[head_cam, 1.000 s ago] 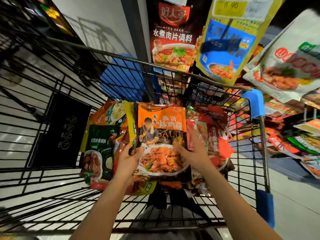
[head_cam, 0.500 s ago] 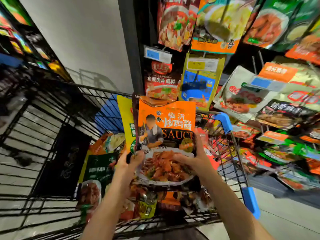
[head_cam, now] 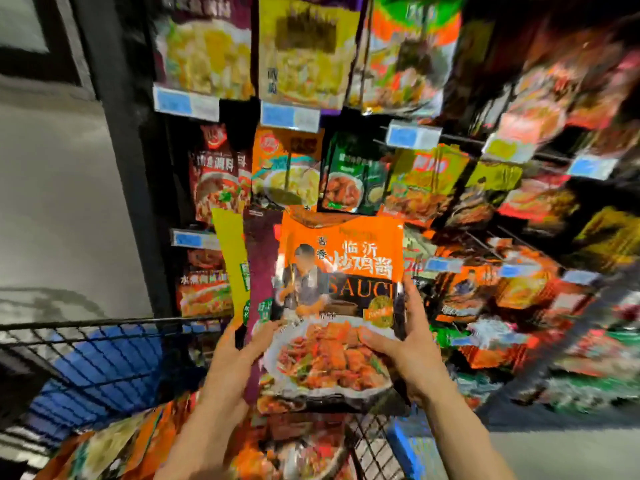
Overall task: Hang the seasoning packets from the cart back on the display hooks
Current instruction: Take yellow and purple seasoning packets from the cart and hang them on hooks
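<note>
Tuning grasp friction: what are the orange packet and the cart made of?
Orange packet: looks like glossy printed plastic film; it shows sheen and a crumpled top edge, held by the left hand and right hand. Cart: thin dark wire grid, probably coated metal; blur leaves the finish unclear.

The orange packet (head_cam: 341,271) I hold reads 酱香 临沂炒鸡酱, with "SAUCE" across its dark band. The blue shelf tags (head_cam: 185,102) are too blurred to read.
</note>
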Demonstrator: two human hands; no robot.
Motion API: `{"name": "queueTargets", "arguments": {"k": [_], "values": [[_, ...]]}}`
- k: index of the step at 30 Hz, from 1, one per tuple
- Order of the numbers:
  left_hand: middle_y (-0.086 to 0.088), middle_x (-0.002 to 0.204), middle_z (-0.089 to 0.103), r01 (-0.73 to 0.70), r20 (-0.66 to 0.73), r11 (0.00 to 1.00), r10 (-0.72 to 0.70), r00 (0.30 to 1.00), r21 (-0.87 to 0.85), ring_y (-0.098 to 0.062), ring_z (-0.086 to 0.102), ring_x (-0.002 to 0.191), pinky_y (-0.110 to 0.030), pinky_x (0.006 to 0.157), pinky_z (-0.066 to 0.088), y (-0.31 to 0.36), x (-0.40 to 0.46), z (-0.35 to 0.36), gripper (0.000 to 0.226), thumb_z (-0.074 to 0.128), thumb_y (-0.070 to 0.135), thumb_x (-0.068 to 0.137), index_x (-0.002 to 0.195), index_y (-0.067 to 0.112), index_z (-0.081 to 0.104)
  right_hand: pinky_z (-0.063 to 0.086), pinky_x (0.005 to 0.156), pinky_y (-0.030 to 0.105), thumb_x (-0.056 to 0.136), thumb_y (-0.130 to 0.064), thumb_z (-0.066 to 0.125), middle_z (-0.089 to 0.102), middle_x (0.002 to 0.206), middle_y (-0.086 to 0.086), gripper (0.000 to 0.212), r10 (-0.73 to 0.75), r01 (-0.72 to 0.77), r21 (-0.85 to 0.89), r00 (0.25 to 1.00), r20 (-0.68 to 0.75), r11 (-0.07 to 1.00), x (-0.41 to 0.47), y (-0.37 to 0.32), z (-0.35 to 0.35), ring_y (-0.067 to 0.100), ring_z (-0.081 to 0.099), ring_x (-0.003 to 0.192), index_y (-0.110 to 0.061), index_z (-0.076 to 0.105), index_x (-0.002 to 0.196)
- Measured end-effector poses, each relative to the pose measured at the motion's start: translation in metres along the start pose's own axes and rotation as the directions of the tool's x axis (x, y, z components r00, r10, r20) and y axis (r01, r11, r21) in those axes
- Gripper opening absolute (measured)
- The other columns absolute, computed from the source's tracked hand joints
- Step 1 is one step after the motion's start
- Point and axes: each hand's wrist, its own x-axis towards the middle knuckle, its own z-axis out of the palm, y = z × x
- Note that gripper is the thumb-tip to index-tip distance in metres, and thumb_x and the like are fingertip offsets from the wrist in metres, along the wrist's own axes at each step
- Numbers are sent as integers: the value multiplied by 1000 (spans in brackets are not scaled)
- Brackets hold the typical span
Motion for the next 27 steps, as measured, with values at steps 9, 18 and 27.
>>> {"name": "queueTargets", "arguments": {"k": [9,18,27], "values": [[0,104,70,-156,275,984,175,945,-89,0,71,78,-17,59,54,39,26,103,24,52,10,97,120,13,57,33,115,51,57,-39,91,38,152,-18,111,-264,262,-33,948,-179,965,35,-58,-91,8,42,138,-56,26,145],[-8,126,67,-282,295,956,294,909,-85,-28,67,109,-53,95,52,69,37,216,59,71,38,84,136,21,51,54,94,45,68,-16,87,49,146,-3,103,-331,392,112,873,-358,913,83,-88,-212,15,56,126,-41,28,150],[-7,114,69,-479,107,872,488,866,-98,-19,69,88,-39,79,54,57,97,348,19,54,14,99,105,30,63,59,64,29,78,11,68,60,131,4,93,-260,409,312,867,-424,857,200,-104,-364,19,66,106,-35,28,149]]}}
